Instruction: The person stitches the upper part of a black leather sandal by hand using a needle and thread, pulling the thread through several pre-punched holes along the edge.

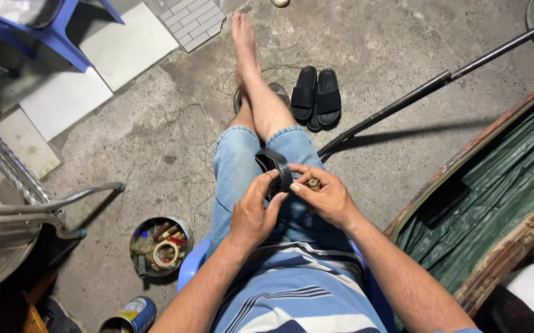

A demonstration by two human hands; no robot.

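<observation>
Tin of oddments [159,245] left of the chair [191,271], sandals [316,95] ahead.
</observation>
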